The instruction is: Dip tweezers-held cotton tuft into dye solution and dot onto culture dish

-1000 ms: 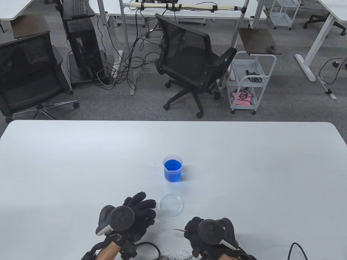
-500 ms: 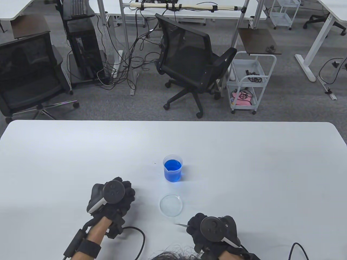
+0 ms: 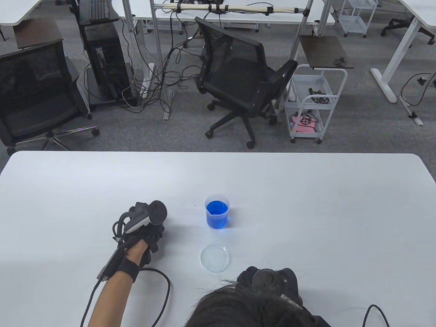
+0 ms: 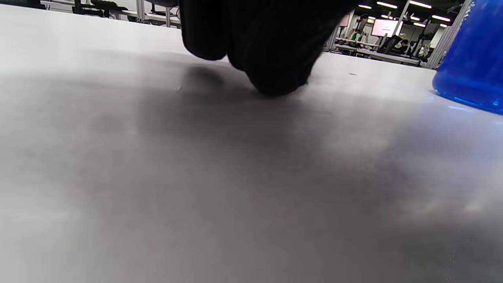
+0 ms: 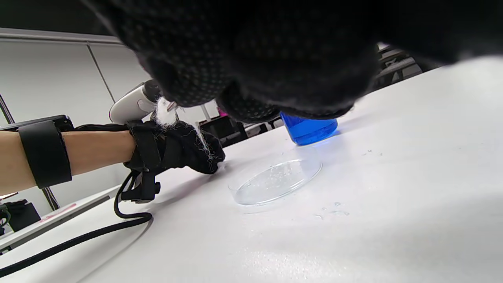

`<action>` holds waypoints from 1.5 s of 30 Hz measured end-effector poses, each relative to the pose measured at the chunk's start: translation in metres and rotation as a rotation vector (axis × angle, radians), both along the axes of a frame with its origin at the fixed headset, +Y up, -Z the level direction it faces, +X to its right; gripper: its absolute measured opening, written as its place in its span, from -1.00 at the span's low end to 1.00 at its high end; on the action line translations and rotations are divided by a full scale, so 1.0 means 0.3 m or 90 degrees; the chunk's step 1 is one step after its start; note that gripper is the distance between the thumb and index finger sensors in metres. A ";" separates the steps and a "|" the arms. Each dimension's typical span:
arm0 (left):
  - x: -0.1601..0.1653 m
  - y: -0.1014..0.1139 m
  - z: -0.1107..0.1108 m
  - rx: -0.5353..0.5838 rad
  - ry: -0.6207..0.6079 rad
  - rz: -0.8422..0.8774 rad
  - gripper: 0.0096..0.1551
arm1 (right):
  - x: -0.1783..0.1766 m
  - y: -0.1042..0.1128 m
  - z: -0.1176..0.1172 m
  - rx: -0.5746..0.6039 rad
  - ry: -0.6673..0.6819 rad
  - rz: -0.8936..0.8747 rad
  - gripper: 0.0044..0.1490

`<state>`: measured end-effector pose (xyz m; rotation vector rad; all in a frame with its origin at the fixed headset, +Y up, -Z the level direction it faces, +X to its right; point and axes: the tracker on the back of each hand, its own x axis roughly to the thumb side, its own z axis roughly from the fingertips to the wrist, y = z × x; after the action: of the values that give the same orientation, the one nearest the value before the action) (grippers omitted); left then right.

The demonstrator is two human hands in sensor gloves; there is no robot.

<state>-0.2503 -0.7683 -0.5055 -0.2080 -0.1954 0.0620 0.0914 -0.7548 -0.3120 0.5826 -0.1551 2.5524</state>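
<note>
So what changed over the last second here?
The left hand moved from beside the dish away up the table, and now rests left of the beaker. The right hand edged toward the dish; the person's head now covers the tweezers in the table view. A cotton tuft shows at its fingertips. Dish and beaker stayed put.

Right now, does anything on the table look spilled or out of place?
Yes. Small clear droplets sit on the table just outside the culture dish, on its near side in the right wrist view. The beaker of blue dye stands upright with no blue around it. Nothing else looks odd.
</note>
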 end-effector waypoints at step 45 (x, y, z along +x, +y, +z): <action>-0.031 0.076 0.445 -0.007 -0.064 0.181 -0.30 | -0.223 0.344 -0.420 0.245 -0.132 0.419 -0.52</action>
<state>-0.2596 -0.7454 -0.3721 -0.1926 -0.3240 0.3362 0.0246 -0.6517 -0.4381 0.5731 -0.6302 3.2543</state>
